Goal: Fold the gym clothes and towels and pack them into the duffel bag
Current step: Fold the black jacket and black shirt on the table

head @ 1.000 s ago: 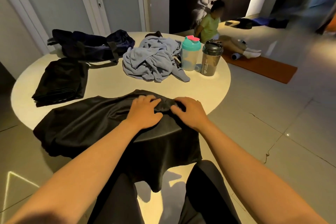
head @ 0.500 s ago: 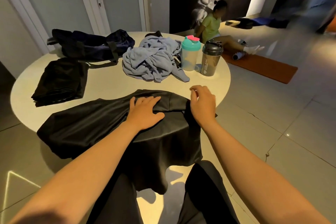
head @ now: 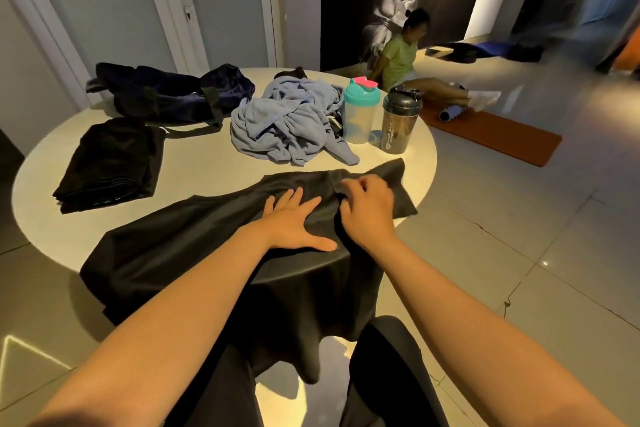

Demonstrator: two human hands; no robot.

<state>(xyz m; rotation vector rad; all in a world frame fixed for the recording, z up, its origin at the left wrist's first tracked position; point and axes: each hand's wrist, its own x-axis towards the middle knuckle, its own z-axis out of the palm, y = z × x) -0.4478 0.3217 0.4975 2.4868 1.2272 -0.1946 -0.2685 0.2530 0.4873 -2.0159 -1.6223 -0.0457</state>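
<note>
A black garment (head: 180, 246) lies spread over the near edge of the round table (head: 207, 166), part of it hanging off the front. My left hand (head: 294, 222) presses flat on it with fingers straight. Beside it on the right, my right hand (head: 369, 208) rests on the cloth with fingers bent, at a fold where a sleeve-like flap (head: 391, 184) sticks out to the right. A folded black garment (head: 110, 163) sits at the left. Crumpled blue towels (head: 284, 121) lie in the middle. The dark navy duffel bag (head: 166, 90) stands at the far left.
Two shaker bottles stand at the table's right: a teal-lidded one (head: 360, 111) and a dark one (head: 400, 121). Beyond the table a person (head: 401, 48) sits on the floor by an orange mat (head: 491, 135). A white door is behind the bag.
My right hand moved out to the garment's right edge, then came back beside my left hand. A black flap now lies spread out to the right. The left hand stayed pressing.
</note>
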